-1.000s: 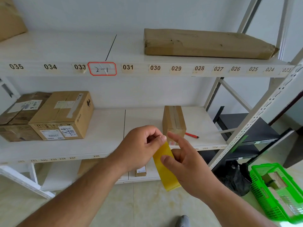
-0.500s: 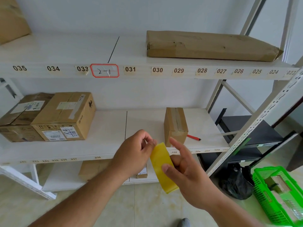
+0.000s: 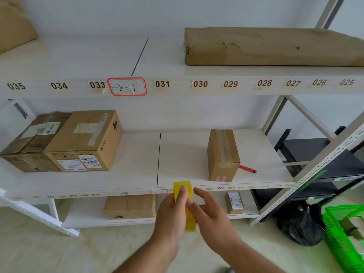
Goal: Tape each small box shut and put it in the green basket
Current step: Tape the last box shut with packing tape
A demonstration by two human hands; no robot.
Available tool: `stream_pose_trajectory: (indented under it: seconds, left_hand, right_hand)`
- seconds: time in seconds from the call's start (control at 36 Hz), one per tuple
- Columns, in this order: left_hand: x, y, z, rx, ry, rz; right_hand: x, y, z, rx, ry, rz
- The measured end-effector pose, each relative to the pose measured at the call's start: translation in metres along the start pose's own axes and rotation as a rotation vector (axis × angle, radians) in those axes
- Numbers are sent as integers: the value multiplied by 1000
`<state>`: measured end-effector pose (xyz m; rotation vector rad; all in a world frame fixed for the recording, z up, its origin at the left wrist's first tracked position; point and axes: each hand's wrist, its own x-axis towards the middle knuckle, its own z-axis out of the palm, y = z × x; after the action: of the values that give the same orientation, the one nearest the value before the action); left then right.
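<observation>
Tape strip (image 3: pixel 185 205), yellow, pinched in my left hand (image 3: pixel 173 213) just below the middle shelf (image 3: pixel 137 174) edge. Right hand (image 3: pixel 208 211) touches it, fingers relaxed, probably not gripping. Small box (image 3: pixel 223 154) upright on that shelf; green basket (image 3: pixel 342 237) low right.

I am noting matt brown cardboard on the small box (image 3: pixel 223 154), glossy translucent yellow tape (image 3: pixel 184 196), smooth white laminate on the shelf (image 3: pixel 136 170), and glossy green plastic basket (image 3: pixel 342 237).
</observation>
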<state>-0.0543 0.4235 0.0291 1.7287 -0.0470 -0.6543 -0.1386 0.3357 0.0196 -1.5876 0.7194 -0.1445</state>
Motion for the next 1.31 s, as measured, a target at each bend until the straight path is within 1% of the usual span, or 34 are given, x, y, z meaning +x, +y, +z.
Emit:
stream_pose_trajectory:
  seconds: [0.08, 0.17, 0.28, 0.36, 0.44, 0.53, 0.58, 0.61, 0.67, 0.75, 0.83, 0.86, 0.89, 0.92, 0.94, 1.0, 1.03, 1.08, 1.14, 1.19, 1.25, 1.31]
  left_hand:
    - [21, -7, 0, 106, 23, 52]
    - [50, -11, -2, 202, -8, 92]
    - [118, -20, -10, 566, 25, 156]
    - [181, -36, -18, 805, 52, 212]
    - [239, -50, -28, 1053, 159, 288]
    - [289, -66, -39, 1261, 214, 354]
    - [321, -84, -42, 1374, 186, 333]
    - [330, -91, -49, 1395, 179, 281]
    - [349, -108, -50, 1377, 180, 212]
    - [368, -117, -46, 1336, 205, 192]
    - [369, -103, -36, 1429, 216, 133]
    - [364, -98, -29, 1446, 241, 150]
    - [352, -92, -16, 1393, 274, 189]
    - [333, -88, 5, 1263, 316, 240]
    - [312, -83, 32, 1080, 353, 288]
    - [267, -68, 99, 755, 386, 312]
    - [249, -57, 134, 650, 394, 309]
    - [228, -40, 200, 562, 413, 310]
    - [226, -23, 245, 574, 400, 287]
    - [234, -12, 267, 661, 337, 229]
    - [240, -9, 272, 774, 243, 200]
    - [245, -11, 270, 880, 231, 270]
  right_hand:
    - [26, 8, 11, 60, 6, 82]
    - [56, 8, 15, -49, 52, 150]
    - [90, 11, -11, -196, 95, 209]
    - [108, 19, -52, -283, 139, 184]
    - [120, 21, -100, -397, 211, 126]
    - [133, 24, -142, -475, 273, 58]
    - [145, 31, -168, -539, 309, 29]
    - [149, 32, -175, -563, 319, 6]
    - [161, 37, -192, -627, 336, -18]
    - [183, 47, -211, -701, 326, -34]
    - [198, 54, -218, -747, 295, -24]
    - [202, 55, -219, -764, 284, -34]
    - [206, 54, -220, -780, 271, -47]
    - [210, 52, -220, -796, 257, -61]
    - [215, 48, -220, -808, 245, -81]
    - [224, 40, -219, -836, 206, -119]
    - [230, 36, -219, -855, 180, -130]
    - [243, 31, -217, -853, 129, -138]
    - [255, 29, -214, -842, 71, -137]
    - [263, 30, -210, -812, 33, -131]
    - [270, 35, -207, -809, -41, -164]
    - [275, 41, -205, -856, -161, -208]
